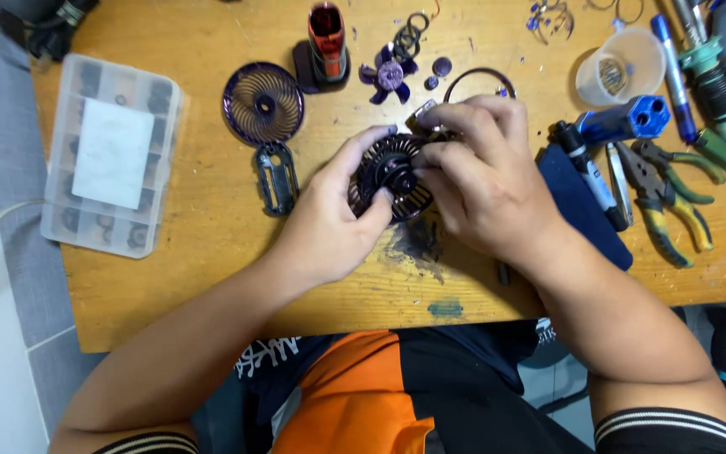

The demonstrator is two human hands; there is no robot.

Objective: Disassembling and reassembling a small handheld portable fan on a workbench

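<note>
Both hands meet over the middle of a wooden table (212,252). My left hand (334,219) grips a round black slatted fan grille with a motor hub (390,172) from the left and below. My right hand (476,172) closes on the same grille's right edge, fingers curled over its top. A small metal piece pokes out above my right fingers; what it is I cannot tell. Further back lie a purple fan blade (389,76), a round purple spiral grille (263,102) and a small black frame part (277,175).
A clear plastic parts box (113,155) lies at the left. A red-and-black tool (327,42) stands at the back. On the right are a clear cup (621,65), a blue cylinder (623,120), pliers (670,202), a screwdriver (588,172) and a dark blue cloth (581,210).
</note>
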